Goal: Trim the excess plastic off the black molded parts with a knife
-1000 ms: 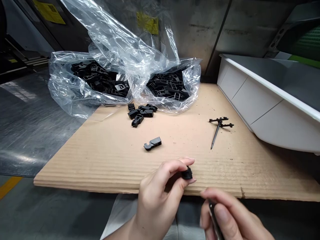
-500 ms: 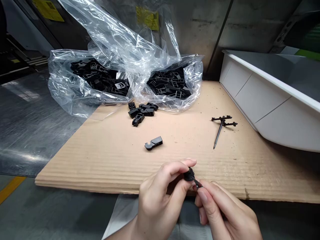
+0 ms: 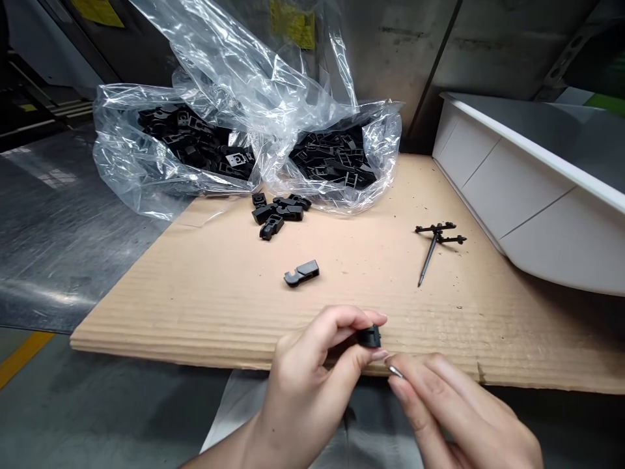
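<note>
Close to the cardboard's front edge, my left hand (image 3: 317,374) pinches a small black plastic part (image 3: 370,337) between thumb and fingers. Just below and to its right, my right hand (image 3: 454,407) is closed on a small metal blade (image 3: 395,371). Only a short shiny length of the blade shows; fingers hide the rest. The blade stands apart from the black part. Beyond my left hand, a single black plastic piece (image 3: 301,273) with a notched, rounded end lies on the cardboard (image 3: 195,306).
Clear plastic bags (image 3: 137,189) full of black parts stand at the back. Several loose black pieces (image 3: 278,212) lie in front of them. To the right are a thin dark rod with a branched black sprue (image 3: 430,254) and a large white tub (image 3: 517,195).
My right hand has drawn the blade away from the black part, down and to the right. My left hand keeps its pinch, and the part looks slightly turned.
</note>
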The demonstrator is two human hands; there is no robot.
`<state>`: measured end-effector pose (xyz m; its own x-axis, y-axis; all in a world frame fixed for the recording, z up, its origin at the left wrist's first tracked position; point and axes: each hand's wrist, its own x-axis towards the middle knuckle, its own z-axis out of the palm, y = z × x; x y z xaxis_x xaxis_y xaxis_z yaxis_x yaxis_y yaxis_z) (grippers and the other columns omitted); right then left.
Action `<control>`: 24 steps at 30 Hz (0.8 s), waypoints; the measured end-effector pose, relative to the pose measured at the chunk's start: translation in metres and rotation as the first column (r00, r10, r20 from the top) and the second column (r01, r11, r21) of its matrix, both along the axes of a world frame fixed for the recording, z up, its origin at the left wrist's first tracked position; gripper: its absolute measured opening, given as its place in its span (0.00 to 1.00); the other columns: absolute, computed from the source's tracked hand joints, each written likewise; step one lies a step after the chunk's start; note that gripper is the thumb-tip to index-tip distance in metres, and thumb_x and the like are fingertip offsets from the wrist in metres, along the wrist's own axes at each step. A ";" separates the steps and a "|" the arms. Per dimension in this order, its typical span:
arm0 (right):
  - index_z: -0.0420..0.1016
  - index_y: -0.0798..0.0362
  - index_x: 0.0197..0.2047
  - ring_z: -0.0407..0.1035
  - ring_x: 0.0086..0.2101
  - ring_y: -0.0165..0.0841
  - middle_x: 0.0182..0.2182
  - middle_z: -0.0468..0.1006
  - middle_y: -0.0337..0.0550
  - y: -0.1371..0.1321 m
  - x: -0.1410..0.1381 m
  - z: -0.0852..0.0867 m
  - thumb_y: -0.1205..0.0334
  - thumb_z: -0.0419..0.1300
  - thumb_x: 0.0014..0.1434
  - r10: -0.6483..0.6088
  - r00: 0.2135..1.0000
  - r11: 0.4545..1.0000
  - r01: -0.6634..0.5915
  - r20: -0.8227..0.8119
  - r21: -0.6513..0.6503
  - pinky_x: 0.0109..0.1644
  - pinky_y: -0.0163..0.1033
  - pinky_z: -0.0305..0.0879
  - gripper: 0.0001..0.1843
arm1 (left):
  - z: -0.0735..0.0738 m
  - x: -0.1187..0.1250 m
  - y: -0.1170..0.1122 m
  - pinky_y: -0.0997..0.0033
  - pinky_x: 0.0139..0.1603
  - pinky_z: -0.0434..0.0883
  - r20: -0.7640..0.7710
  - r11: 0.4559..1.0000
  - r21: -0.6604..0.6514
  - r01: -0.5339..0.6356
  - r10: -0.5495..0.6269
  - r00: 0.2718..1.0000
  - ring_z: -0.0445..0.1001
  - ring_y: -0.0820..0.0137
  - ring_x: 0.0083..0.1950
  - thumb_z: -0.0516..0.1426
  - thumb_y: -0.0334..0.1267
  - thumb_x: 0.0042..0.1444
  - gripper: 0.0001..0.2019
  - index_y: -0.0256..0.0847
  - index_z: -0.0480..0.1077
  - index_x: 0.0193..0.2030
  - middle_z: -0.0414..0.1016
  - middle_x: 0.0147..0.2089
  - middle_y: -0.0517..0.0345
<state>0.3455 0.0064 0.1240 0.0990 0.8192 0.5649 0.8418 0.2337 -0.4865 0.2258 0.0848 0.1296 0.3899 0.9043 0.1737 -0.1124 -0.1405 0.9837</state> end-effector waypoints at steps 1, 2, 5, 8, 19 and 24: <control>0.69 0.54 0.43 0.73 0.25 0.28 0.28 0.77 0.43 0.000 0.003 0.001 0.71 0.57 0.56 0.005 1.000 1.000 -0.005 0.021 0.002 0.30 0.28 0.69 0.10 | 0.000 0.000 0.000 0.83 0.38 0.77 -0.009 1.000 0.012 -0.002 0.002 1.000 0.79 0.73 0.39 0.55 0.18 0.48 0.14 0.43 0.70 0.34 0.80 0.38 0.64; 0.69 0.55 0.43 0.73 0.25 0.28 0.28 0.77 0.43 0.001 0.006 0.003 0.71 0.57 0.56 0.014 0.999 1.000 -0.014 0.038 -0.003 0.30 0.28 0.69 0.10 | -0.001 0.000 0.000 0.83 0.38 0.77 -0.015 1.000 0.024 -0.003 0.004 1.000 0.79 0.73 0.39 0.55 0.18 0.49 0.14 0.43 0.70 0.34 0.80 0.39 0.64; 0.70 0.56 0.42 0.71 0.22 0.27 0.26 0.75 0.43 0.002 0.011 0.006 0.71 0.57 0.57 0.048 0.997 0.998 -0.045 0.059 -0.040 0.27 0.29 0.68 0.09 | -0.002 -0.001 0.001 0.83 0.38 0.77 -0.024 0.999 0.048 0.006 -0.005 1.000 0.79 0.73 0.40 0.54 0.18 0.49 0.15 0.43 0.69 0.35 0.79 0.40 0.65; 0.70 0.55 0.42 0.69 0.21 0.26 0.25 0.73 0.41 0.002 0.013 0.008 0.70 0.56 0.58 0.070 0.995 0.995 -0.065 0.066 -0.073 0.25 0.29 0.67 0.08 | -0.003 -0.003 0.000 0.85 0.39 0.77 -0.042 0.997 0.073 0.027 -0.024 0.999 0.78 0.75 0.41 0.53 0.16 0.50 0.17 0.45 0.69 0.36 0.79 0.40 0.67; 0.70 0.54 0.41 0.70 0.23 0.28 0.25 0.75 0.41 0.002 0.024 0.019 0.65 0.54 0.59 0.090 0.941 0.995 -0.068 0.327 -0.077 0.24 0.32 0.63 0.07 | 0.002 -0.002 0.004 0.79 0.38 0.78 -0.142 0.995 0.097 0.024 -0.010 0.990 0.80 0.69 0.37 0.54 0.21 0.49 0.12 0.42 0.71 0.36 0.80 0.37 0.60; 0.71 0.55 0.43 0.72 0.25 0.28 0.27 0.75 0.44 0.004 0.027 0.019 0.65 0.56 0.58 0.081 0.944 0.996 -0.066 0.320 -0.058 0.26 0.30 0.66 0.09 | 0.003 -0.001 0.006 0.86 0.39 0.76 -0.126 0.989 0.144 0.023 -0.004 0.992 0.79 0.74 0.37 0.54 0.19 0.48 0.15 0.44 0.71 0.36 0.80 0.37 0.65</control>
